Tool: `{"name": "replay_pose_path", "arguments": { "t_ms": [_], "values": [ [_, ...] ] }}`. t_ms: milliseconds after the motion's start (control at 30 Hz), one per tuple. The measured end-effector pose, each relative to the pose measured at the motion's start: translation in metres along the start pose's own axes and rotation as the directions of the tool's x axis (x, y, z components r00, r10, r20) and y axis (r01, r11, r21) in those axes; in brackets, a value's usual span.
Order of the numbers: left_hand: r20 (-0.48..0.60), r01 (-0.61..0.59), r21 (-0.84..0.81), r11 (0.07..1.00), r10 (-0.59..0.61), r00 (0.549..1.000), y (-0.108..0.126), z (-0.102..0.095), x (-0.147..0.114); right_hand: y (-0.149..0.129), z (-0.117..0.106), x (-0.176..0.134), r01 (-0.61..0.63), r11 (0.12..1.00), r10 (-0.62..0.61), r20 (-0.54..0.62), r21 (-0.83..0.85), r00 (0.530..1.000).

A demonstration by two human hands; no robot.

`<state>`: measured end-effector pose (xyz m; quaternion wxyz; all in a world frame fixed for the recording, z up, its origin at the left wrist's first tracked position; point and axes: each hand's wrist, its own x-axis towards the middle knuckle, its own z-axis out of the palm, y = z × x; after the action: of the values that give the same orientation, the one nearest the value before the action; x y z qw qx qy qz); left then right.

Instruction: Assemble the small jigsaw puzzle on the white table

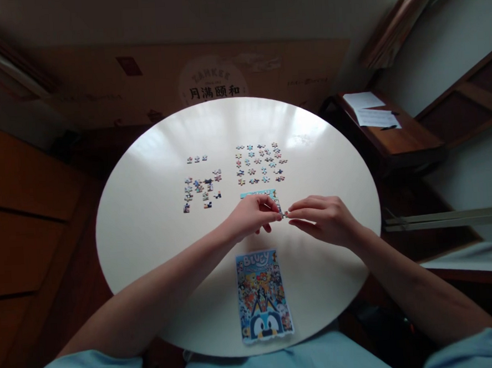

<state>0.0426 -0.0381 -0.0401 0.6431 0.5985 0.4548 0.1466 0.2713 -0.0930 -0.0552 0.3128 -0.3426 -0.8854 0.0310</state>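
Note:
Partly under my left hand (256,212) is the joined top strip of a jigsaw puzzle (246,195), blue with light lettering. My left thumb and forefinger are pinched together at the puzzle's right edge, on a small puzzle piece (284,215). From the right, my right hand (325,217) reaches in, its fingertips closed on the same small piece. Fingers partly hide the piece and the lower part of the joined strip. Nearer to me lies the reference picture sheet (263,297), showing a blue cartoon dog and the word BLUEY.
Several loose puzzle pieces (266,179) lie spaced in rows beyond my hands. A partly joined cluster (198,186) sits to the left, with 3 pieces (196,159) above it. The oval white table (141,246) has a wooden side table (410,138) with papers at its right.

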Motion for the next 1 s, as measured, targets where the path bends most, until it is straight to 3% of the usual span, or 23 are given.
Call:
{"name": "replay_pose_path", "arguments": {
  "t_ms": [300, 433, 500, 567, 633, 700, 800, 1000],
  "values": [
    [0.034, -0.063, -0.042, 0.997, 0.064, 0.997, -0.016, 0.002, 0.006, 0.004, 0.016, 0.001, -0.060, 0.982, 0.053, 0.042, 0.182, 0.998],
    [0.073, -0.129, 0.205, 0.970, 0.116, 0.991, -0.012, -0.003, 0.000, 0.008, 0.022, -0.002, -0.106, 0.937, 0.098, 0.039, 0.334, 0.994],
    [0.005, -0.211, 0.470, 0.857, 0.236, 0.972, -0.008, -0.009, -0.004, 0.012, 0.025, -0.003, -0.130, 0.931, 0.122, 0.043, 0.341, 0.992],
    [-0.056, -0.242, 0.709, 0.663, 0.395, 0.917, -0.007, -0.015, -0.006, 0.015, 0.029, -0.003, -0.157, 0.942, 0.142, 0.069, 0.296, 0.987],
    [-0.036, -0.245, 0.830, 0.502, 0.486, 0.873, -0.010, -0.019, -0.005, 0.017, 0.032, -0.002, -0.177, 0.955, 0.155, 0.107, 0.237, 0.982],
    [0.047, -0.279, 0.871, 0.405, 0.497, 0.867, -0.015, -0.021, -0.003, 0.018, 0.034, -0.001, -0.186, 0.964, 0.163, 0.130, 0.191, 0.978],
    [0.133, -0.318, 0.881, 0.352, 0.460, 0.878, -0.021, -0.019, 0.001, 0.017, 0.034, 0.001, -0.193, 0.968, 0.170, 0.147, 0.160, 0.974],
    [0.159, -0.330, 0.856, 0.399, 0.403, 0.901, -0.022, -0.019, 0.004, 0.016, 0.032, -0.001, -0.224, 0.965, 0.200, 0.167, 0.138, 0.965]
  ]
}}
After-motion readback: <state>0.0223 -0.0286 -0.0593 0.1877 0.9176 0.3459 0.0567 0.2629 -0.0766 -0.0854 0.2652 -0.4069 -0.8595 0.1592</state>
